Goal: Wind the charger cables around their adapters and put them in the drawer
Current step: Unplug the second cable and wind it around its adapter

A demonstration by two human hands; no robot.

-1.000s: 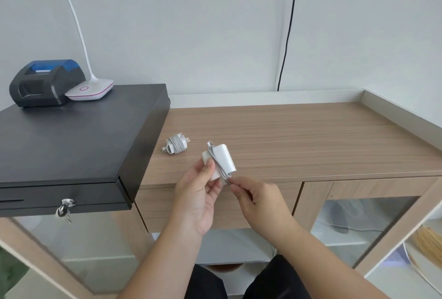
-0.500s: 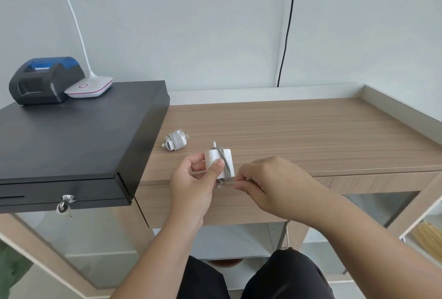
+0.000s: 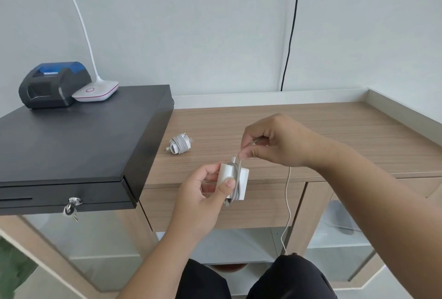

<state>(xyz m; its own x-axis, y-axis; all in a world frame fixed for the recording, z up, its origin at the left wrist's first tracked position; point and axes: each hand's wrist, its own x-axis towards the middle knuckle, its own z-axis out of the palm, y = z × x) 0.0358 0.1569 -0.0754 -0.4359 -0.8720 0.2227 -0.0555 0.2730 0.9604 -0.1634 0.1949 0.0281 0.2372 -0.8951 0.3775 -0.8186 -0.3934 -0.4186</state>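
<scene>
The left hand (image 3: 203,193) has its fingers (image 3: 228,185) clamped on the white adapter (image 3: 230,180), thumb pressed to the near face over the first turns, holding it in the air just in front of the bench (image 3: 311,126) edge. Above it, the right hand (image 3: 279,142) pinches the cable (image 3: 288,203) between thumb and forefinger, fingers together on the strand just above the adapter's top edge. A few grey turns already cross the adapter's middle; the slack runs down from the right hand past the closed drawer (image 3: 258,205) front and hangs toward the person's lap.

The step in hand appears to be the winding itself, perhaps a third done judging by the long tail left. To do it well, the right hand should keep light, even tension and lay each turn just beside the one before, not on top of it, while the left thumb pins the turns so they cannot slide off the smooth corners. Feeding slack in short lengths would keep the tail from snagging.

A second charger (image 3: 179,146), already wound, lies on the bench near the black cash box (image 3: 71,136), well apart from the hands. Neither charger is in the drawer yet.
</scene>
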